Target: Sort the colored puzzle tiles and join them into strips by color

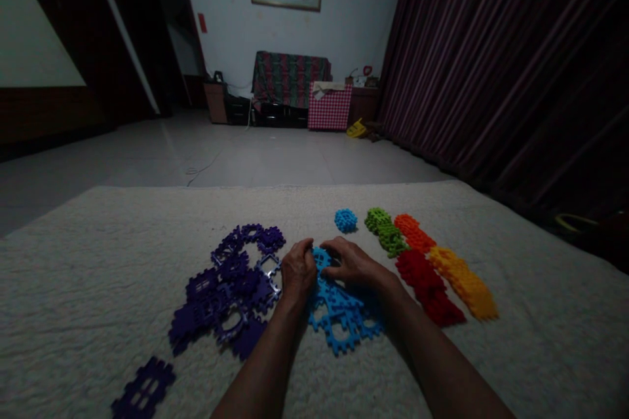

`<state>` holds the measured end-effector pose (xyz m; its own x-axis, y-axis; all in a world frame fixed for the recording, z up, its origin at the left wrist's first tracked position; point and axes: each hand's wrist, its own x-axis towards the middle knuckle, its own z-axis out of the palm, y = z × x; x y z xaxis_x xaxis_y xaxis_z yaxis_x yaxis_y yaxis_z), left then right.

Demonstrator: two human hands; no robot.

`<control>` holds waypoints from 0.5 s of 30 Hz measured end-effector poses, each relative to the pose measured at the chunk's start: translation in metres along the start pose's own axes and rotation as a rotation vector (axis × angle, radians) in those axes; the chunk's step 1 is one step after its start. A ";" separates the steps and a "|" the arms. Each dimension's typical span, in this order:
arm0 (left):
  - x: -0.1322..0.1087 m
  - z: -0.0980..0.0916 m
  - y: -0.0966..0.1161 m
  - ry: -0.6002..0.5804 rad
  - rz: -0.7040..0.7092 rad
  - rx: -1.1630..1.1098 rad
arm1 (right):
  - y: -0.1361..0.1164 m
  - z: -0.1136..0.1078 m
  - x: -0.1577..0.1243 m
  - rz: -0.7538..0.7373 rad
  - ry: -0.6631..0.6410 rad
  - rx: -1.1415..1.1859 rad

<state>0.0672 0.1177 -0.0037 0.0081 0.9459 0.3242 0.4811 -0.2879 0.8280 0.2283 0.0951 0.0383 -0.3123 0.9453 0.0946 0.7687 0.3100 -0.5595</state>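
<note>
Both my hands meet over a heap of blue interlocking plastic tiles [344,321] on a cream carpet [98,288]. My left hand [298,272] curls its fingers round a blue tile [322,257] at the top of the heap. My right hand [351,262] pinches the same tile from the other side. To the left of my left hand lies a pile of purple tiles [228,288]. One purple tile [144,389] lies apart at the near left.
A small blue stack [346,220] sits beyond my hands. Rows of green [386,230], orange [414,232], red [430,287] and yellow tiles [466,281] lie to the right. A dark curtain [515,65] hangs on the right; covered furniture [291,82] stands at the far wall.
</note>
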 end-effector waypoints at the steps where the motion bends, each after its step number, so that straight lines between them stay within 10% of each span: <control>1: 0.000 0.000 0.000 0.002 0.002 -0.003 | 0.000 -0.001 -0.001 -0.003 -0.006 -0.002; 15: 0.001 0.003 -0.003 0.062 0.009 -0.008 | -0.008 -0.007 -0.002 0.020 0.026 -0.126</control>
<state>0.0680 0.1204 -0.0071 -0.0423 0.9321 0.3597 0.4741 -0.2982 0.8284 0.2265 0.0914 0.0487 -0.2827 0.9532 0.1071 0.8392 0.2999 -0.4537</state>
